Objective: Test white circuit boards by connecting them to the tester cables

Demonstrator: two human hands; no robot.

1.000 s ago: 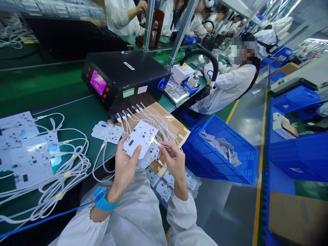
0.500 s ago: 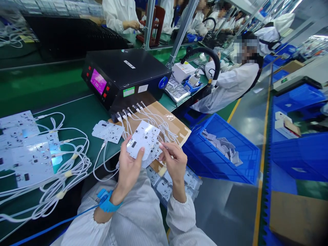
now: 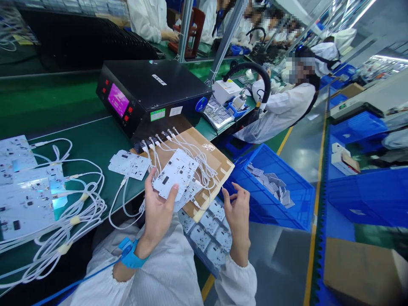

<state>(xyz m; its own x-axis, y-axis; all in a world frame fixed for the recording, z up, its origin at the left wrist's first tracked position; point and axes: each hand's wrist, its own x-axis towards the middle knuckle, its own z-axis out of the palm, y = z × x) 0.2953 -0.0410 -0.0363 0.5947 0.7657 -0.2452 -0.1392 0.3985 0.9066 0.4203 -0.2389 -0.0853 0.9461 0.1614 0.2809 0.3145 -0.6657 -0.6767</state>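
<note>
My left hand (image 3: 159, 208), wearing a blue wrist strap (image 3: 133, 253), grips a white circuit board (image 3: 176, 173) with the thumb on top. A second circuit board (image 3: 188, 194) shows beneath it, with a white cable connector (image 3: 196, 204) at its lower edge. To the right, my right hand (image 3: 237, 208) hovers apart from the boards, thumb and curled fingers separated, with nothing visible between them. Left of the held boards, another white board (image 3: 129, 165) with a cable attached lies on the green table. Several cables run from the black box (image 3: 153, 91) over a cardboard sheet (image 3: 219, 155).
Cabled boards (image 3: 27, 204) and bundled white cables (image 3: 75, 221) cover the table's left side. Below my hands is a tray (image 3: 204, 255) of boards. A blue crate (image 3: 277, 212) with white pieces stands at the right. A co-worker (image 3: 287, 106) sits beyond it.
My right hand has let go of the cable end near the lower board and moved right, its fingers parting. My left hand still holds the boards. The view has shifted slightly.
</note>
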